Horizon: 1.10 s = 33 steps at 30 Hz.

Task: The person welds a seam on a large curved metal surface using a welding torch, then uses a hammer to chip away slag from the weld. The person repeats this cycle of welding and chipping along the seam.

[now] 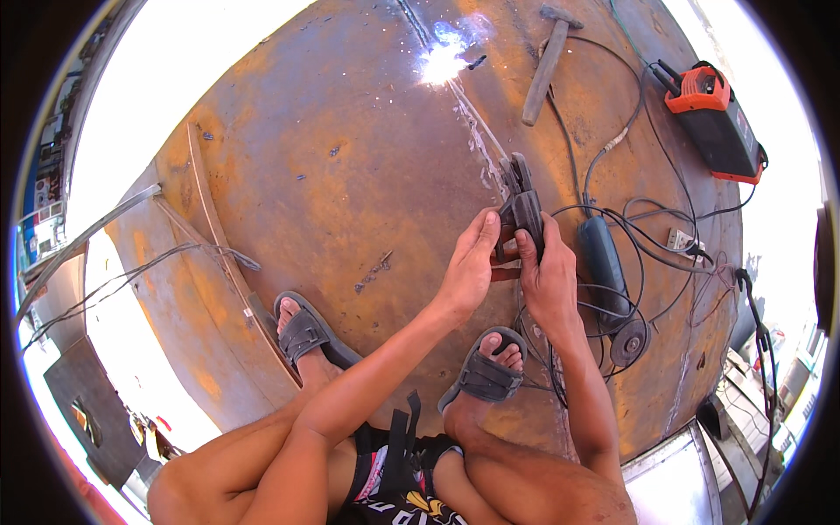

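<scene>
Both my hands are closed around a black welding electrode holder [525,206] in front of me. My left hand [471,262] grips it from the left side, and my right hand [549,267] wraps it from the right, thumb along the handle. A thin welding rod [481,120] runs up and away from its jaws. At the rod's far end a bright white arc [443,63] burns with sparks on a seam of the rusty steel plate [350,201]. A dark weld bead [411,19] continues beyond the arc; the glare hides the joint there.
A hammer [549,66] lies right of the arc. An orange and black welding machine [717,122] stands far right. An angle grinder [604,271], tangled cables [639,210] and a power strip [687,243] lie by my right arm. A metal strip [210,201] lies left, near my sandalled feet.
</scene>
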Each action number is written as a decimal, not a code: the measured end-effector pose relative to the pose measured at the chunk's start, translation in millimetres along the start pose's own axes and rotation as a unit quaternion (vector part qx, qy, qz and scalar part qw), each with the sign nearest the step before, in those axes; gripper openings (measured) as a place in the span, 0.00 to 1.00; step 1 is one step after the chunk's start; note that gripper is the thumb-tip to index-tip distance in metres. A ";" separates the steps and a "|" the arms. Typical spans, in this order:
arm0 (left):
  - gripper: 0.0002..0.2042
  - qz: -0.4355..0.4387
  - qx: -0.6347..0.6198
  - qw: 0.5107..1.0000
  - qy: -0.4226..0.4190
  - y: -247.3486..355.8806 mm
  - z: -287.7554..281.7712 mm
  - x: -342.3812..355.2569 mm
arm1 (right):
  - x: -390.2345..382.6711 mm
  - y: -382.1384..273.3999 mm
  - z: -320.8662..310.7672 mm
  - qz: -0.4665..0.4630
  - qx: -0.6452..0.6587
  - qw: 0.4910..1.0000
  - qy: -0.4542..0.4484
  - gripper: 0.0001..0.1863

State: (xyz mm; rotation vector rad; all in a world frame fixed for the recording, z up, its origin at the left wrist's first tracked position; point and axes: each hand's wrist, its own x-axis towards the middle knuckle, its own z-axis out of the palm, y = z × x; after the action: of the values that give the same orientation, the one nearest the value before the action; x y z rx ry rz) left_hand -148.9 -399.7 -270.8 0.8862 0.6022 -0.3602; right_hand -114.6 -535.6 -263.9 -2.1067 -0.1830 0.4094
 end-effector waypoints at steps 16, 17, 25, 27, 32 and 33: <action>0.25 -0.004 -0.006 1.000 0.010 -3.1 -1.0 0.7 | -0.1 0.1 0.1 0.008 0.012 1.000 -0.005 0.20; 0.25 -0.003 -0.005 1.000 0.010 -3.1 -1.1 0.7 | -0.1 -0.7 -0.1 0.008 0.013 1.000 -0.006 0.20; 0.25 -0.006 -0.008 1.000 0.007 -1.1 -0.1 -0.6 | -0.4 5.6 1.1 -0.007 -0.017 1.000 0.004 0.21; 0.25 -0.008 -0.007 1.000 0.010 -1.0 0.4 -0.4 | -0.6 5.4 0.5 -0.006 -0.020 1.000 0.005 0.21; 0.25 -0.008 -0.011 1.000 0.012 -4.4 -2.5 1.3 | -0.6 -0.2 0.1 0.000 0.000 1.000 -0.001 0.21; 0.25 -0.007 -0.010 1.000 0.007 -4.0 -2.1 1.2 | -0.6 0.6 -0.1 0.001 0.001 1.000 -0.001 0.21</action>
State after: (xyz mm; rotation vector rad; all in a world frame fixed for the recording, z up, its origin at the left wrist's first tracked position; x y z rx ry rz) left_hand -150.8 -400.4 -275.0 0.8663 0.6250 -0.3603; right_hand -115.1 -536.2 -264.3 -2.1053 -0.1825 0.4131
